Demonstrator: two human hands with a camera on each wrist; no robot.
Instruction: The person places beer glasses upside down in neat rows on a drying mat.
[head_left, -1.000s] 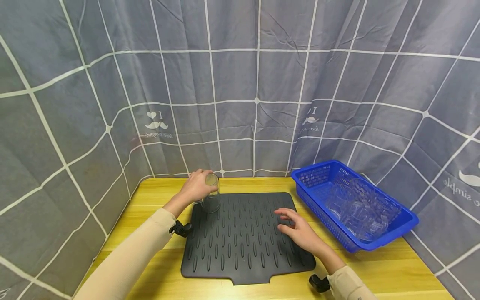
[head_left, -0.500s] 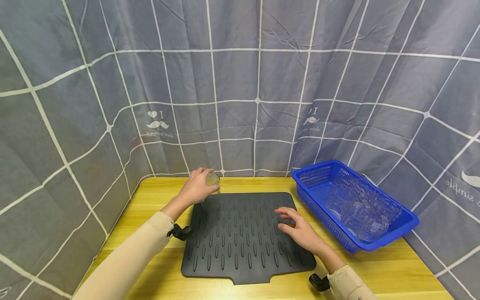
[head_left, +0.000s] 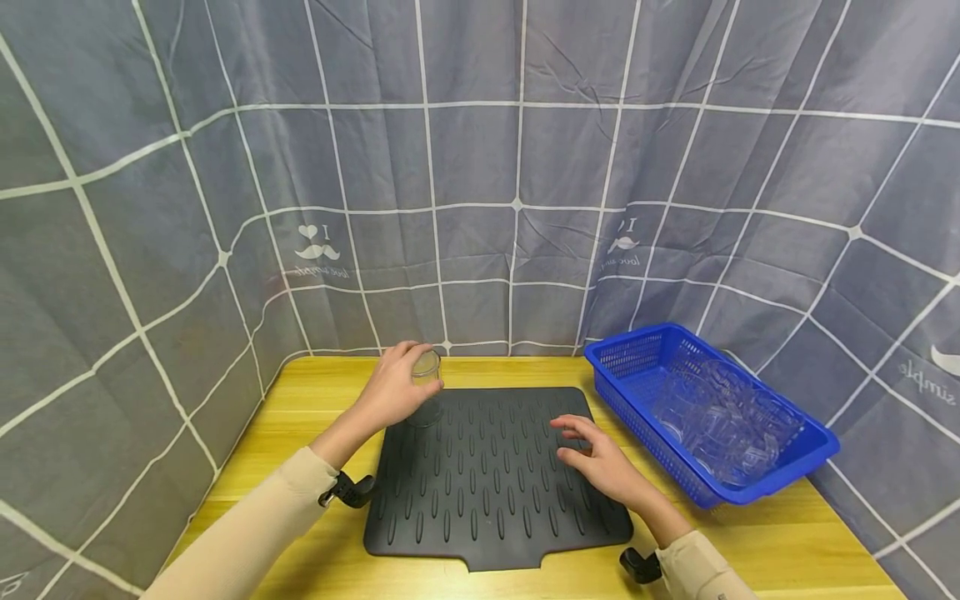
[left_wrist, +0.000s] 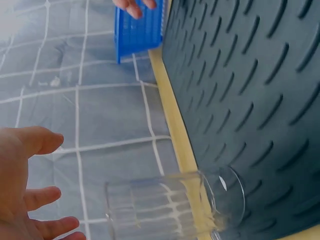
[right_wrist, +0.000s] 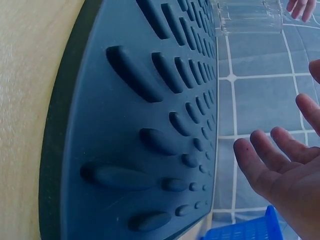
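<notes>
A clear drinking glass [head_left: 427,412] stands at the back left corner of the dark drying mat [head_left: 498,475]. My left hand [head_left: 397,387] is beside and above its rim, thumb and fingers spread. In the left wrist view a gap shows between those fingers [left_wrist: 42,198] and the upright glass [left_wrist: 160,205]. Over the right side of the mat hovers my right hand [head_left: 600,462], holding nothing, its fingers relaxed and slightly bent. The right wrist view shows its fingers [right_wrist: 267,157] apart from the mat's ridges, with the glass [right_wrist: 250,16] far off.
A blue plastic basket [head_left: 645,417] with several clear glasses [head_left: 720,417] heaped in it sits right of the mat. Yellow wooden tabletop [head_left: 315,400] surrounds the mat. A grey checked curtain [head_left: 480,242] hangs close behind and along both sides.
My left hand has loosened from the glass and drawn slightly toward me, its thumb now farther out. The glass and my right hand stay put; the head view shifts slightly.
</notes>
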